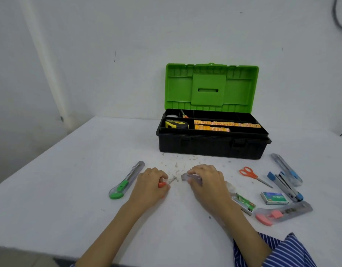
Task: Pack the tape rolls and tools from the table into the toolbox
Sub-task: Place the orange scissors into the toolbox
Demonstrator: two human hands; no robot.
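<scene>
While the toolbox [212, 145] sits open at the table's [70, 189] far side, we pinch a small red-handled tool [164, 183] in our left hand [151, 182] in front of it; mostly hidden, type unclear. Right hand [206, 180] curls over a clear cutter [189, 177], only its tip showing. Scissors [253, 176] lie right of that.

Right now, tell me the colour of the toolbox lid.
Bright green, seen in the head view: the lid stands open above the black toolbox.
</scene>
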